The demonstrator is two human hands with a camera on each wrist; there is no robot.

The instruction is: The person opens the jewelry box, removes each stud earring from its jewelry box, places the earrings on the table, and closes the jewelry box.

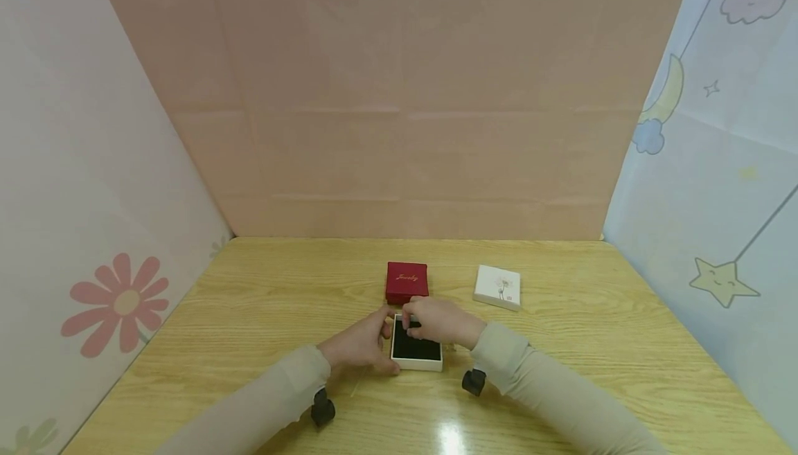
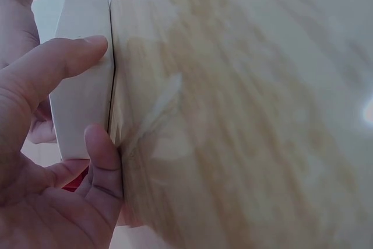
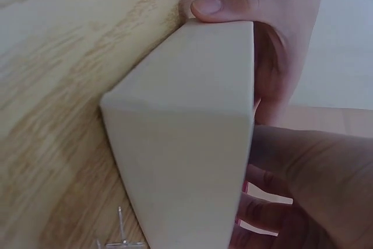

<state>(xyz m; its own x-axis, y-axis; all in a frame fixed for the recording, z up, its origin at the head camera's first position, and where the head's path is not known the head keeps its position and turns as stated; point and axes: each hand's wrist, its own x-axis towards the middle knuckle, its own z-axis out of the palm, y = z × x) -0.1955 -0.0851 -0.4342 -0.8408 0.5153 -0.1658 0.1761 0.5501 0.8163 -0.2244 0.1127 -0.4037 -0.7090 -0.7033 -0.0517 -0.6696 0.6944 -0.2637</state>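
Observation:
A small white box with a black lining lies open-topped on the table. My left hand grips its left side, thumb on the near wall and other fingers round toward the far corner. In the left wrist view, the left thumb presses the white wall. My right hand reaches over the far part of the box, fingers bent down at the black lining. Whether those fingertips pinch anything is hidden. A small clear piece with a thin prong lies beside the box.
Just behind the box stands a red box with gold lettering. To its right lies a white lid printed with a flower. The wooden table is bounded by a pink back sheet and patterned side sheets.

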